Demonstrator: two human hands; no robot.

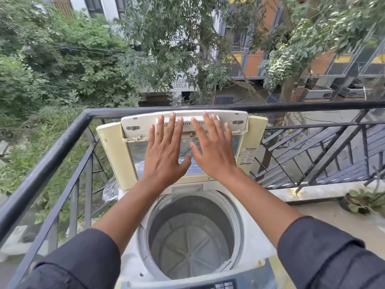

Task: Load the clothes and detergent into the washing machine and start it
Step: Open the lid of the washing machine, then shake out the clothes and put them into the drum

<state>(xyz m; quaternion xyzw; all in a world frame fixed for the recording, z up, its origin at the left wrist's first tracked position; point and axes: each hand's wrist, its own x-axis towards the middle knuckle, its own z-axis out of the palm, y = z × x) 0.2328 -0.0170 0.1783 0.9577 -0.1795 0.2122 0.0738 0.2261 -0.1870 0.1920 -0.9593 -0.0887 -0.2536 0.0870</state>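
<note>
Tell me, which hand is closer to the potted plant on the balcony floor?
Right. The right hand lies flat on the raised lid, on the potted plant's side; the left hand lies beside it, farther away.

Raised lid (pixel 133 142) stands directly before the flat fingers (pixel 166 130), blocking forward passage; black railing (pixel 62 140) lies just beyond. Below the fingers, the drum opening (pixel 193 243) is unobstructed.
</note>
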